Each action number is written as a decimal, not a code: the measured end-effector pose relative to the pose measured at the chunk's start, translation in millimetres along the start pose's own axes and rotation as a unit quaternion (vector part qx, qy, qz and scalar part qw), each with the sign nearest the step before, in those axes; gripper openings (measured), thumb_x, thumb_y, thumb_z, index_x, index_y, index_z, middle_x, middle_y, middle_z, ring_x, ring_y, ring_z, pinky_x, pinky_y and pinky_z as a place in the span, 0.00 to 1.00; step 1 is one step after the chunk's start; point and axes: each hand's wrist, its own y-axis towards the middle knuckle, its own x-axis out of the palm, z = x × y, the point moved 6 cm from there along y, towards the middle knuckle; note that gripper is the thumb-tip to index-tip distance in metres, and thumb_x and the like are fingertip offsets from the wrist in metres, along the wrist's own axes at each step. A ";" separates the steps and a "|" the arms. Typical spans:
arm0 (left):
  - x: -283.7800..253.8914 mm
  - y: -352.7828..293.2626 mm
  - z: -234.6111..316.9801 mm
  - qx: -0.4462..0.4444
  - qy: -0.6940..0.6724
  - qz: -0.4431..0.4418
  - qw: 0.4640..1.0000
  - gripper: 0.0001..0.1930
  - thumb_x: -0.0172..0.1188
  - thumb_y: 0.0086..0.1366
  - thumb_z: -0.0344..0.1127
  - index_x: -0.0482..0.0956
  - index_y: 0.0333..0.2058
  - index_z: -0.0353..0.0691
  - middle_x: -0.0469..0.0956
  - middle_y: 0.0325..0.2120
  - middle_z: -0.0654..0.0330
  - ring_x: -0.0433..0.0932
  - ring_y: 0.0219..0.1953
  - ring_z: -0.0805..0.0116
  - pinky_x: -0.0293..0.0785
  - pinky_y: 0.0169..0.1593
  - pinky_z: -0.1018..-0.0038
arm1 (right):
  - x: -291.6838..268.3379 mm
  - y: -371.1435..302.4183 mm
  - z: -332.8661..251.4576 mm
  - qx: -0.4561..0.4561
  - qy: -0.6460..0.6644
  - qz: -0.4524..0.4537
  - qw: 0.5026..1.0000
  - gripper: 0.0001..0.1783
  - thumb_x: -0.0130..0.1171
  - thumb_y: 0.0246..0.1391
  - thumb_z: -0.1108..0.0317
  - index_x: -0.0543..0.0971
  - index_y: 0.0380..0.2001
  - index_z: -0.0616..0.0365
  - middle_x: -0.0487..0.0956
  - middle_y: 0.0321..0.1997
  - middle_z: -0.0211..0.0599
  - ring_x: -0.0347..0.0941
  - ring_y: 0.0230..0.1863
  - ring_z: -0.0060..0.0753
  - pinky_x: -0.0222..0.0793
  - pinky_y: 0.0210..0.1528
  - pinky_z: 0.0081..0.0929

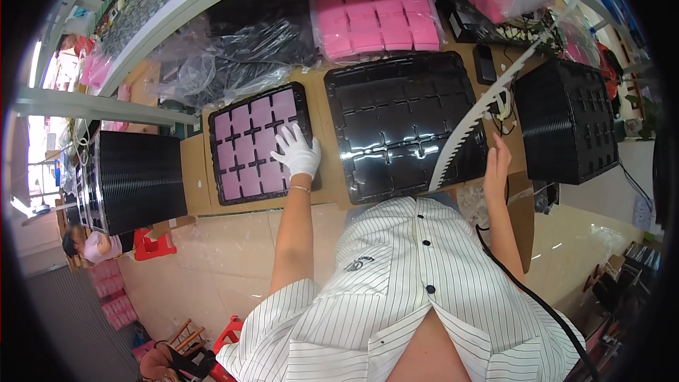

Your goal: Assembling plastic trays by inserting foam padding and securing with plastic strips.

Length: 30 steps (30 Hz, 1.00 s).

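Observation:
My left hand (297,153), in a white glove, lies with fingers spread on the right part of a black tray (305,102) filled with purple square pads (262,110). Beside it, straight before me, a larger glossy black plastic tray (396,113) with molded square compartments shows no pads. My right hand (497,170) is bare, its fingers stretched out at the right edge of that glossy tray; whether it touches the edge I cannot tell. A white toothed strip (463,134) slants across the view in front of the tray's right part.
Tall stacks of black trays stand at the left (134,177) and right (569,120). Behind the trays are a bag of pink foam pads (375,10), black plastic film (247,46) and a dark phone-like device (484,64). A shelf beam (191,3) crosses above. Other people sit at lower left.

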 end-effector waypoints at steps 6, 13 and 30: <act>-99.5 -36.0 87.2 0.114 -0.457 0.140 0.871 0.15 0.64 0.60 0.41 0.79 0.38 0.33 0.77 0.38 0.51 0.76 0.38 0.57 0.73 0.45 0.68 | 26.8 -9.5 -23.7 0.003 0.141 -0.151 0.978 0.10 0.54 0.59 0.72 0.78 0.42 0.63 0.79 0.43 0.40 0.76 0.41 0.31 0.71 0.43 0.24; -87.9 -139.9 202.8 0.248 -0.471 -0.208 0.820 0.09 0.59 0.62 0.39 0.82 0.33 0.40 0.82 0.25 0.58 0.82 0.30 0.62 0.77 0.36 0.73 | 79.3 -35.1 -9.1 0.145 0.252 -0.280 0.915 0.10 0.53 0.62 0.69 0.78 0.42 0.64 0.81 0.35 0.33 0.77 0.35 0.21 0.72 0.40 0.20; -85.3 -96.5 90.3 -0.067 -0.676 -0.148 0.719 0.06 0.57 0.64 0.26 0.78 0.38 0.30 0.82 0.30 0.59 0.77 0.27 0.79 0.72 0.32 0.84 | 110.2 -20.6 -148.2 -0.348 0.180 -0.219 0.893 0.07 0.66 0.43 0.75 0.80 0.29 0.57 0.76 0.40 0.34 0.72 0.42 0.36 0.68 0.44 0.27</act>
